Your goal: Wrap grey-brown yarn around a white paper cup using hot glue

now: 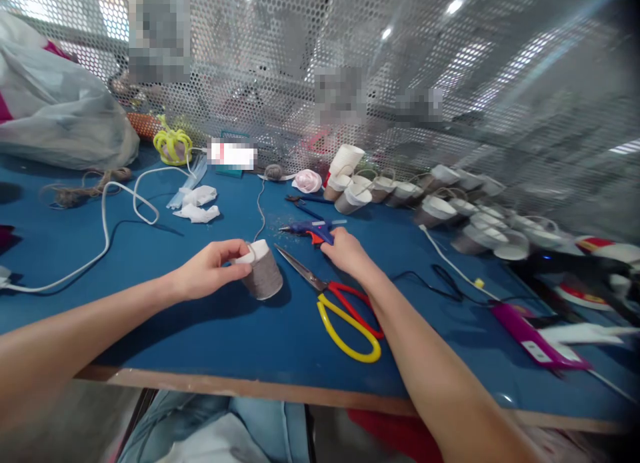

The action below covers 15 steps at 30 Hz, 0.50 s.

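My left hand [220, 268] pinches the rim of a small paper cup [265, 276] wrapped in grey cord, tilted just above or on the blue tabletop. A strand of the cord [261, 206] runs from the cup's rim back to a small grey ball of cord [273, 172]. My right hand [347, 251] is closed round the handle of a blue glue gun [323, 231] with an orange trigger, its nozzle pointing left. Between my arms lie large scissors [320, 286] with one red and one yellow handle, blades pointing toward the cup.
Several cord-wrapped cups with handles [435, 210] stand at the back right. Pliers [310, 198] lie behind the glue gun. A purple power strip [537, 336] is at the right. White cable [105, 216], crumpled white scraps [197, 213] and a plastic bag [60, 110] occupy the left.
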Motion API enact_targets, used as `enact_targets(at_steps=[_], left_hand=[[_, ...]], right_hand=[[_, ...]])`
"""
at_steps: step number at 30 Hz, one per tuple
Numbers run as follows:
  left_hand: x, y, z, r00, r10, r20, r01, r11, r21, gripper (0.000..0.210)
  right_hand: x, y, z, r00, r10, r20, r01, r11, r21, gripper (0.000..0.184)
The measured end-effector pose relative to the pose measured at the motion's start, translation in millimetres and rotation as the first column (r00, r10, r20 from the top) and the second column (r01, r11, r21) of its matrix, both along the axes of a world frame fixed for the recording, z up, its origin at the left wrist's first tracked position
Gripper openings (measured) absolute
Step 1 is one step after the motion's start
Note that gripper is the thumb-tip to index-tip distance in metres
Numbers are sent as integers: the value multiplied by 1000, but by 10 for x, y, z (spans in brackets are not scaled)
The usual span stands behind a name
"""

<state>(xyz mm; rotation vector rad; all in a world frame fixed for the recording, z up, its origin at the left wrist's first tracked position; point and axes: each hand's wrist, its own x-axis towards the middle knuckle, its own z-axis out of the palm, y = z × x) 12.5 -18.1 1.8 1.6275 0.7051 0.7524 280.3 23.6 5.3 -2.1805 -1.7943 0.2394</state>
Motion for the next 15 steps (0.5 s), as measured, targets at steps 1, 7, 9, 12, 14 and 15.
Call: enact_targets(at_steps=[1,7,9,12,14,15], left_hand=[[-5,11,-4,1000,4,4,-4,1000,2,14],[-26,61,-1,999,44,-18,-43,998,54,14],[-25,75,-2,998,62,-21,-60,995,84,14],[-20,99,-15,996,85,-23,-82,990,117,15],[-19,112,-25,994,100,-37,-94,987,134,16],[-20,116,-29,993,105,-48,-98,985,141,16]], right_hand=[[-12,-31,31,1000,-9,-30,10,1000,17,28],[-191,-444,346,746,149,-649,-142,988,63,30],[-294,-587,424,702,185,-688,-202,978,56,28],[-431,-746,484,721,292,-629,-251,955,155,25],[-485,-816,495,715,323,-621,-280,945,169,24],[-501,-843,495,717,325,-616,-291,944,158,24]])
